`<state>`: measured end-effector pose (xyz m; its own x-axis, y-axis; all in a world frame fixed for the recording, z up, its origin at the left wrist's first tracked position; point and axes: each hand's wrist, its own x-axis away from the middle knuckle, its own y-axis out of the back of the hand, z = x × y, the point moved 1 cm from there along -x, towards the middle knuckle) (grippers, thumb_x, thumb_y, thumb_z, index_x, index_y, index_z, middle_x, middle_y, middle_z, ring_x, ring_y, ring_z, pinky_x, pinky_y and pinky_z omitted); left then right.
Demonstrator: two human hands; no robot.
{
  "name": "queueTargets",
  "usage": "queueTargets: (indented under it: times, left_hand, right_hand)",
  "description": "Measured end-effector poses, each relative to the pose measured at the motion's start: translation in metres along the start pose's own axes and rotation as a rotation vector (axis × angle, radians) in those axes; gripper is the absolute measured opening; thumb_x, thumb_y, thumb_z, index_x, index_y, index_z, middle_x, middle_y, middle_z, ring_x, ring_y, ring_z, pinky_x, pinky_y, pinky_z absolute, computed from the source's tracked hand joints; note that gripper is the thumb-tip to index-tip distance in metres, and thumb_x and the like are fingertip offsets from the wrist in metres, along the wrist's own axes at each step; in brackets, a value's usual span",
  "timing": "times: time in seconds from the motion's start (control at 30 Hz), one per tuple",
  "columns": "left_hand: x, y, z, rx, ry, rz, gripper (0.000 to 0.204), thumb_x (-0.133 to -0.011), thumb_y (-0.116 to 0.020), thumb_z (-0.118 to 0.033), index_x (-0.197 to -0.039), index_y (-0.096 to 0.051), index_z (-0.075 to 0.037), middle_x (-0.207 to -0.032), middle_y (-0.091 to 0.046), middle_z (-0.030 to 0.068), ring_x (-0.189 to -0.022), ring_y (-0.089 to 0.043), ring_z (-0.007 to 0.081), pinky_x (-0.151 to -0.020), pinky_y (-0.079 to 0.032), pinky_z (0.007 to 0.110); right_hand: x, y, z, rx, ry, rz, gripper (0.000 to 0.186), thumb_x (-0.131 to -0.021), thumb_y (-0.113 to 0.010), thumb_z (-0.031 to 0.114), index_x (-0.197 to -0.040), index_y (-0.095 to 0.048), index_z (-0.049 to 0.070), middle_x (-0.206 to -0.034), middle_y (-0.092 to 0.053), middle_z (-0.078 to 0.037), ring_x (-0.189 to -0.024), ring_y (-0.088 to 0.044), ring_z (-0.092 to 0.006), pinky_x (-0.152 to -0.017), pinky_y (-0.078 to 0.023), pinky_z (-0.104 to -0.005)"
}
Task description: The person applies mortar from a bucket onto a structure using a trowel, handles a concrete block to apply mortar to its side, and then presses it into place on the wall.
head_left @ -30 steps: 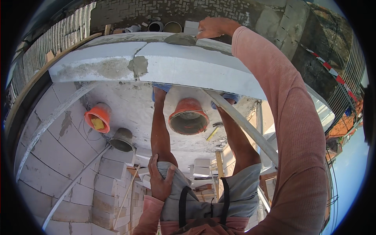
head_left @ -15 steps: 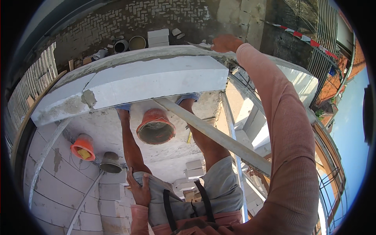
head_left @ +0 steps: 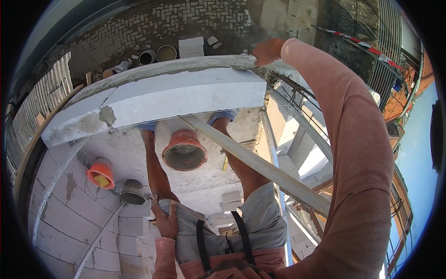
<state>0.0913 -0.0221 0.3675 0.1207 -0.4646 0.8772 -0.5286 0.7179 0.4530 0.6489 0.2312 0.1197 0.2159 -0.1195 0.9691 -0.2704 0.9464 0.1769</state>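
My right hand [head_left: 268, 50] reaches out over the top of a white block wall [head_left: 181, 90], its fingers curled at the grey mortar layer [head_left: 218, 61] by the block's right end; what they hold is unclear. My left hand [head_left: 165, 218] rests open on my grey shorts [head_left: 183, 214] at the left thigh. Between my legs, beyond the wall's lower edge, an orange bucket [head_left: 183, 160] has grey material inside. A pale diagonal bar [head_left: 255, 162] crosses over my right leg.
An orange bucket [head_left: 97, 169] with yellow contents and a dark bucket [head_left: 132, 195] are at left, near bars and block walling. Steel bars [head_left: 297, 95] run right of the block. Far below the wall lie paving, containers and stacked blocks [head_left: 190, 46]. A red-white tape [head_left: 353, 42] hangs at right.
Since a second ago the view has shifted, showing the wall's right end and steel bars. My right hand has moved right along the mortar top. My left hand stays on my thigh.
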Motion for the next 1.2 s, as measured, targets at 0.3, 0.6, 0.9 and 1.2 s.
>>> queueTargets:
  times: [0.3, 0.6, 0.9, 1.2]
  left_hand:
    - [0.001, -0.001, 0.01, -0.01, -0.01, 0.021, 0.072, -0.102, -0.065, -0.032, -0.154, -0.031, 0.006, -0.153, -0.036, 0.0326, -0.145, -0.035, 0.0497, -0.121, -0.03, 0.053]
    - [-0.002, 0.013, 0.017, -0.063, -0.03, 0.024, 0.074, -0.102, -0.066, -0.034, -0.154, -0.032, 0.005, -0.153, -0.037, 0.0322, -0.142, -0.039, 0.0499, -0.12, -0.034, 0.052]
    - [-0.033, 0.081, 0.032, -0.234, -0.194, 0.022, 0.08, -0.095, -0.073, -0.037, -0.152, -0.034, 0.002, -0.15, -0.042, 0.0319, -0.137, -0.046, 0.0505, -0.113, -0.044, 0.052]
    - [-0.046, 0.111, 0.101, -0.36, -0.349, 0.163, 0.083, -0.089, -0.077, -0.036, -0.154, -0.036, -0.003, -0.149, -0.042, 0.0315, -0.136, -0.047, 0.051, -0.109, -0.047, 0.054]
  right_hand:
    - [0.021, 0.011, -0.002, -0.269, -0.231, 0.054, 0.047, -0.091, -0.057, 0.037, -0.115, -0.075, 0.001, -0.117, -0.076, -0.014, -0.112, -0.071, -0.0348, -0.095, -0.056, -0.052]
    - [-0.054, 0.025, 0.048, -0.287, -0.23, -0.088, 0.045, -0.089, -0.059, 0.035, -0.119, -0.076, 0.006, -0.115, -0.075, -0.016, -0.106, -0.07, -0.0335, -0.088, -0.054, -0.0479]
    - [0.102, 0.099, 0.193, -1.278, -0.054, -0.565, 0.042, -0.091, -0.06, 0.042, -0.095, -0.068, 0.001, -0.071, -0.057, -0.005, -0.06, -0.056, -0.0166, -0.057, -0.044, -0.0341]
    - [0.218, -0.099, 0.429, -2.074, 0.339, -0.248, 0.065, -0.093, -0.077, 0.026, -0.146, -0.055, -0.004, -0.07, -0.062, -0.002, -0.059, -0.057, -0.0095, -0.059, -0.049, -0.0285]
